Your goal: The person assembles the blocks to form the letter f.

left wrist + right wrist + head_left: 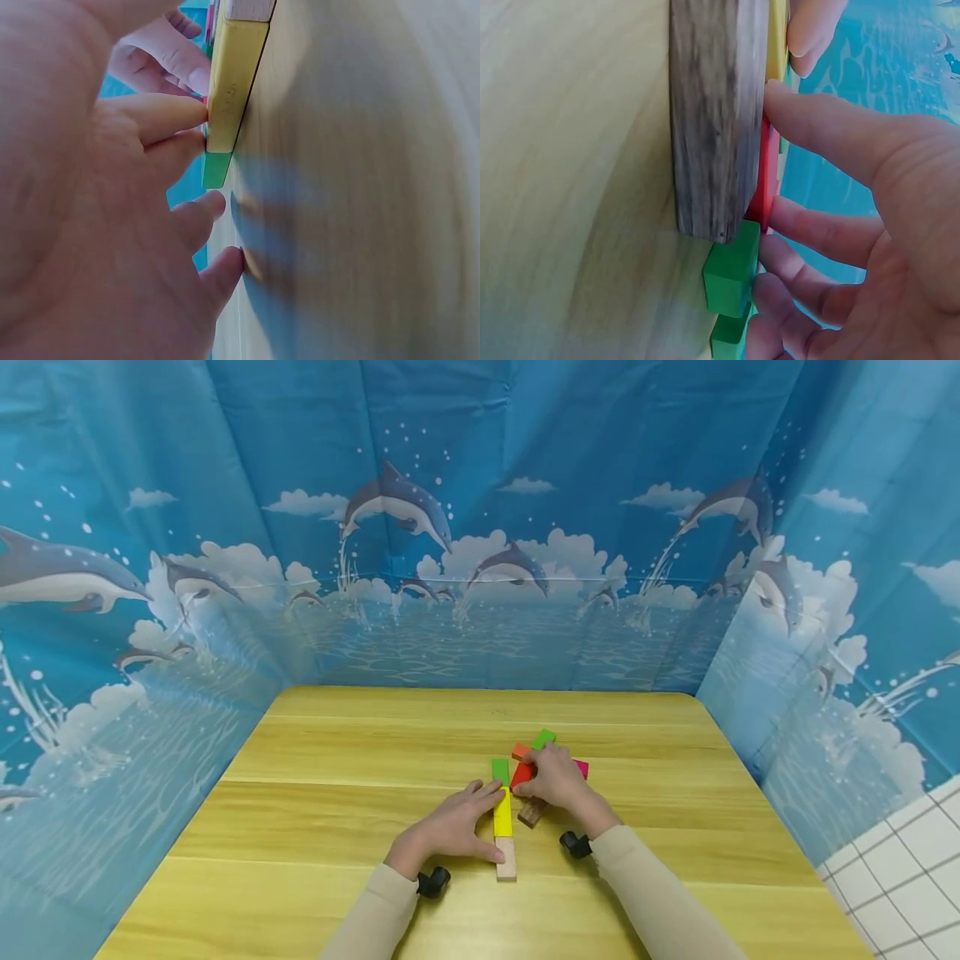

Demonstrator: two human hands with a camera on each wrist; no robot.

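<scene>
Three blocks lie end to end in a line on the table: green (500,771), yellow (503,814) and pale wood (506,864). From the left, my left hand (457,822) spreads over this line, fingertips at the yellow block and thumb on the pale one. My right hand (558,777) pinches a red block (521,774) between thumb and fingers, close beside the line's far end. Below that palm lies a dark brown wooden block (714,127), partly hidden in the head view. A green block (731,274) sits near its end in the right wrist view.
Around the right hand lie an orange block (522,751), another green block (543,738) and a pink block (581,768) partly covered by the hand. The wooden table (337,752) ends at a blue dolphin curtain (450,635) behind and at both sides.
</scene>
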